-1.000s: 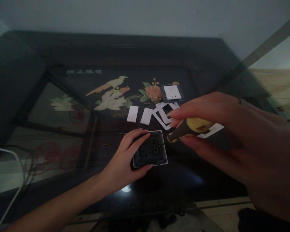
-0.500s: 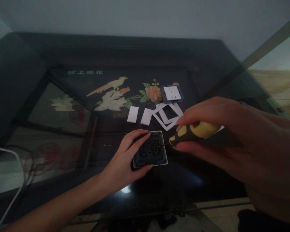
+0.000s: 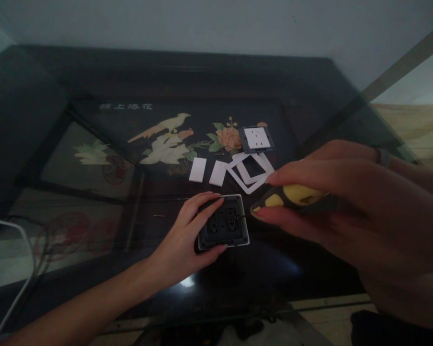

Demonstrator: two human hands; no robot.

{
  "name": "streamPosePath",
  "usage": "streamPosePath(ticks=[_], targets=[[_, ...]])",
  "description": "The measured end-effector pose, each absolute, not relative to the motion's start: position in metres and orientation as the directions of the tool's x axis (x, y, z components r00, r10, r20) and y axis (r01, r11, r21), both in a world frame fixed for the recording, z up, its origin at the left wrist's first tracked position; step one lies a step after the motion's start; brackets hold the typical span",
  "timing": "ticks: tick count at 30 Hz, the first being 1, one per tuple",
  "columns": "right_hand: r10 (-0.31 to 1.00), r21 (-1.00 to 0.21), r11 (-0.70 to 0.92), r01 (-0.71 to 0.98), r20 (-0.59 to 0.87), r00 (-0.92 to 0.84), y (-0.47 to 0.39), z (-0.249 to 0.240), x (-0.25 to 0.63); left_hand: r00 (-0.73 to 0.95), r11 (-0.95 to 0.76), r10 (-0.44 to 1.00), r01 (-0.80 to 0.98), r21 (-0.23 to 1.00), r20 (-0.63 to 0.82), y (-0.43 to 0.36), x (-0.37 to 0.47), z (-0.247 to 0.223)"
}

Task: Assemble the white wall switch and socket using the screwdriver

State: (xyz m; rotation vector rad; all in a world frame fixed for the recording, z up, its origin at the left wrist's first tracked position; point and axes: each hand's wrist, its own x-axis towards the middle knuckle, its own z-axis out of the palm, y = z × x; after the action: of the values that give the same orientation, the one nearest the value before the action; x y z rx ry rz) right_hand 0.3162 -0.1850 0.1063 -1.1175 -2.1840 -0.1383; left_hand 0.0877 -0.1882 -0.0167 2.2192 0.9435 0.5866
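My left hand point(image 3: 184, 235) grips a square black switch module with a white rim point(image 3: 226, 222) from its left side, fingers over the top edge and thumb at the bottom. Between the thumb and fingers of my right hand point(image 3: 350, 206) is a yellow and black screwdriver point(image 3: 299, 194). Its thin shaft points left, and the tip meets the module near its right edge. Just behind the module lie two white rectangular plates point(image 3: 197, 169) and overlapping white square frames point(image 3: 243, 180). A white-faced socket module point(image 3: 257, 139) rests behind the frames.
The dark glass tabletop point(image 3: 180, 72) shows a bird and flower picture. One screw point(image 3: 160, 216) lies left of my left hand, another point(image 3: 219, 154) behind the plates. A white cable point(image 3: 23, 233) runs along the left edge.
My right hand has turned slightly around the screwdriver handle, and its fingers have shifted. The left hand and the module stay in nearly the same place.
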Motion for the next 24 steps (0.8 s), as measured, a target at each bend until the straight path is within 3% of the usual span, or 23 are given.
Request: streamPosePath(ticks=[5,8,11,15,17,24], targets=[[0.804,-0.211,0.534,0.819,0.425,-0.415,-0.194,0.113,0.322,0.645,-0.531,0.751,0.462,0.71,0.142,-0.188,0.088,-0.018],[0.799,-0.272,0.579,0.769,0.379,-0.467,-0.197,0.117,0.325,0.648,-0.537,0.748,0.464,0.704,0.143,-0.188,0.088,-0.019],[0.756,-0.256,0.612,0.748,0.465,-0.46,-0.193,0.111,0.324,0.643,-0.532,0.754,0.475,0.701,0.136,-0.187,0.088,-0.019],[0.64,-0.148,0.645,0.75,0.641,-0.424,-0.186,0.099,0.321,0.642,-0.529,0.755,0.472,0.705,0.136,-0.188,0.087,-0.019],[0.623,-0.122,0.649,0.751,0.651,-0.433,-0.185,0.099,0.321,0.646,-0.53,0.751,0.467,0.707,0.136,-0.188,0.087,-0.018],[0.745,-0.234,0.645,0.727,0.403,-0.531,-0.192,0.118,0.326,0.648,-0.539,0.747,0.46,0.705,0.148,-0.189,0.087,-0.019]])
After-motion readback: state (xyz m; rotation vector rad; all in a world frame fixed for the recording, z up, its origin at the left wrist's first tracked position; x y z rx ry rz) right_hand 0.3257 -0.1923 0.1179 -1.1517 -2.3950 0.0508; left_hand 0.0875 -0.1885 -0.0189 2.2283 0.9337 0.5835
